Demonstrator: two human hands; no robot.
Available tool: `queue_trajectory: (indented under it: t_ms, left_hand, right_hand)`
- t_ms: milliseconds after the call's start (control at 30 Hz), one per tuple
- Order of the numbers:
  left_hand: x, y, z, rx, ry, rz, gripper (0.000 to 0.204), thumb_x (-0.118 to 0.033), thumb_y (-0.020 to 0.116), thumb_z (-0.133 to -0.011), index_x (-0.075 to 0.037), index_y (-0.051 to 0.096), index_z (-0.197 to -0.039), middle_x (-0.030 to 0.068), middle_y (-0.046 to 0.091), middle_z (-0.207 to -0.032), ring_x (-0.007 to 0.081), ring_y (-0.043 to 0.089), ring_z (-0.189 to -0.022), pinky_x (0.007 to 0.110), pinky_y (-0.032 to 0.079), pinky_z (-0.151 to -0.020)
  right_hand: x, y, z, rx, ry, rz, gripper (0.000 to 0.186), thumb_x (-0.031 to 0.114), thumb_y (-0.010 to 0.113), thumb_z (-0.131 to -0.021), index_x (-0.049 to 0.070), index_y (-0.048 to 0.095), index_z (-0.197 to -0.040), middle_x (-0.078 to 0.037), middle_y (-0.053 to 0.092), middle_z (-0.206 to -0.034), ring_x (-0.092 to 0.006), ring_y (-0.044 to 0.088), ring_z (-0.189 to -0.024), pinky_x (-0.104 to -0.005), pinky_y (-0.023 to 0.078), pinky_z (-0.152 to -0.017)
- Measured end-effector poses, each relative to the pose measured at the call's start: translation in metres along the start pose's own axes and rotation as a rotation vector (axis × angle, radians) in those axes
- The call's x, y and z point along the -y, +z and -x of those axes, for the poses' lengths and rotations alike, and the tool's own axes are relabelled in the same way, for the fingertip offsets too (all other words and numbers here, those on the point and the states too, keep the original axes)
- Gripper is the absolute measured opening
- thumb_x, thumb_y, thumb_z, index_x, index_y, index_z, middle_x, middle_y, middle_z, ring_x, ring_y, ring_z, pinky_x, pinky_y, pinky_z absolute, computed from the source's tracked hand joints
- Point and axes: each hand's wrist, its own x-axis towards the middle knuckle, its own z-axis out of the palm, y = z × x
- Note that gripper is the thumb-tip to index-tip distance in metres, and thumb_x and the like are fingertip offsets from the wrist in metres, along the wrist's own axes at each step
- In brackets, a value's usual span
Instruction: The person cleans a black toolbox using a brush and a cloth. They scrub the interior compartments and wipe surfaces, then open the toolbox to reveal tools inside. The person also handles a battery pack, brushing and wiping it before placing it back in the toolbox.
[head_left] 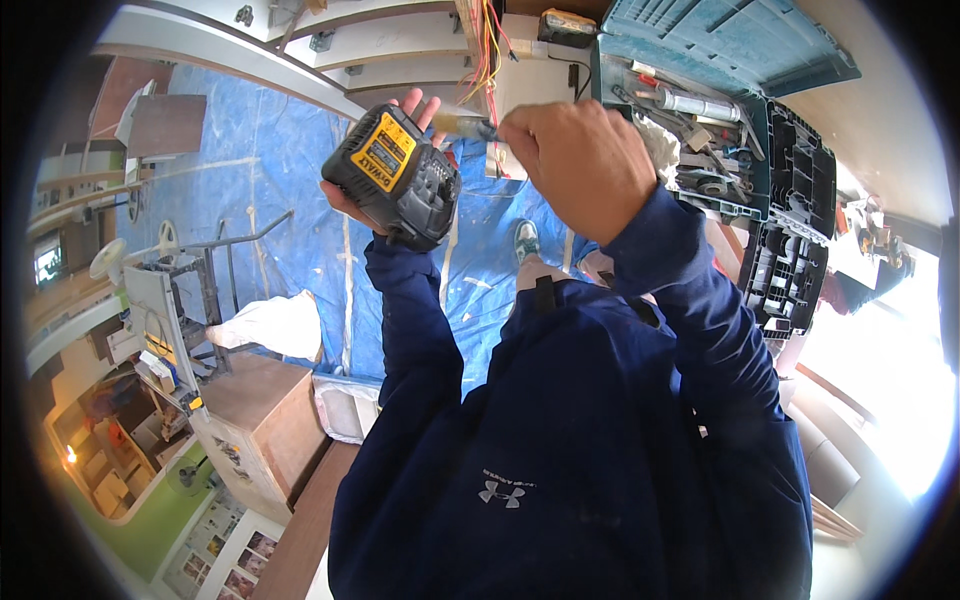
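My left hand [350,200] holds up a black battery charger [395,178] with a yellow label on its side. Its fingers wrap behind the charger, and the fingertips show past the far edge. To the right, my right hand [590,165] is closed around a small brush [455,125], blurred by motion. The brush's tan bristles point left toward the charger's upper right edge; whether they touch it I cannot tell. The brush's handle is hidden inside my fist.
An open teal toolbox [765,150] full of hand tools stands at the far right, with black plastic organizer trays [800,180] beside it. Loose red and yellow wires [487,60] hang at the back. Blue sheeting [270,150] covers the floor. At left stands a wooden cabinet [265,400].
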Motion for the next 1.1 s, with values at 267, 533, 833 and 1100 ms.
queue_trajectory:
  t_ms: [267, 533, 833, 1100]
  left_hand:
    - [-0.003, 0.011, 0.001, -0.082, 0.017, 0.079, 0.138, -0.102, 0.042, -0.068, 0.003, 0.028, -0.157, 0.031, 0.033, -0.157, 0.0552, 0.03, -0.145, 0.072, 0.02, -0.118]
    - [0.002, -0.024, -0.003, 0.235, -0.039, 0.441, 0.136, -0.099, 0.048, -0.069, 0.007, 0.03, -0.153, 0.0291, 0.044, -0.145, 0.0528, 0.037, -0.141, 0.07, 0.028, -0.117]
    - [0.002, -0.022, -0.001, 0.293, -0.103, 0.652, 0.137, -0.1, 0.047, -0.068, 0.006, 0.029, -0.154, 0.0289, 0.042, -0.147, 0.0539, 0.033, -0.143, 0.071, 0.02, -0.119]
    - [0.01, -0.027, -0.007, 0.237, -0.082, 0.576, 0.138, -0.099, 0.05, -0.067, 0.006, 0.027, -0.155, 0.0277, 0.038, -0.154, 0.0508, 0.027, -0.148, 0.069, 0.013, -0.122]
  right_hand:
    - [-0.002, 0.001, -0.008, 0.123, -0.035, -0.117, 0.029, 0.026, 0.064, -0.096, 0.001, 0.077, -0.096, -0.018, 0.074, -0.084, -0.0324, 0.073, -0.083, -0.0433, 0.057, -0.08]
    - [-0.01, 0.001, -0.016, 0.204, -0.115, -0.217, 0.031, 0.026, 0.061, -0.097, -0.001, 0.076, -0.098, -0.018, 0.073, -0.081, -0.0339, 0.072, -0.077, -0.0425, 0.056, -0.078]
    - [-0.006, 0.004, -0.012, 0.085, 0.008, -0.115, 0.028, 0.024, 0.063, -0.095, 0.0, 0.076, -0.097, -0.018, 0.074, -0.085, -0.0338, 0.073, -0.082, -0.0423, 0.056, -0.078]
    - [-0.028, 0.02, -0.008, -0.091, -0.321, -0.086, 0.026, 0.023, 0.061, -0.098, 0.003, 0.077, -0.099, -0.015, 0.072, -0.074, -0.0256, 0.071, -0.06, -0.0384, 0.056, -0.065]
